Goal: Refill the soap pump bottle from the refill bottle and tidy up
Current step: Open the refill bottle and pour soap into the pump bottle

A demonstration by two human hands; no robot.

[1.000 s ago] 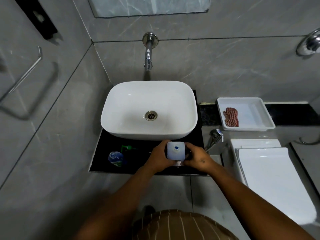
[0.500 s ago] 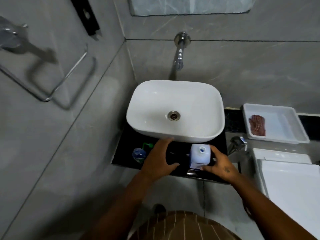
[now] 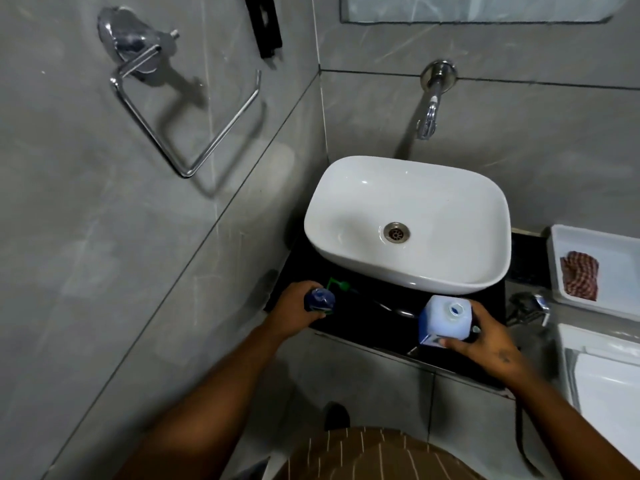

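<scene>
On the black counter (image 3: 377, 318) in front of the white sink (image 3: 408, 220), a square translucent bottle (image 3: 445, 322) of pale blue soap stands with its round mouth uncapped. My right hand (image 3: 485, 341) grips it from the right side. At the counter's left end my left hand (image 3: 294, 306) is closed around a small dark-blue bottle (image 3: 320, 299). A green pump head (image 3: 337, 284) lies on the counter just behind that bottle.
A wall tap (image 3: 431, 109) hangs over the sink. A white tray (image 3: 609, 268) with a red checked cloth (image 3: 580, 275) sits at the right. A health-faucet sprayer (image 3: 533, 306) and white toilet lid (image 3: 609, 400) lie at lower right. A chrome towel ring (image 3: 187, 119) is on the left wall.
My left hand left the square bottle, moved left along the counter and closed on the small blue bottle. My right hand kept hold of the square bottle. The view swung left.
</scene>
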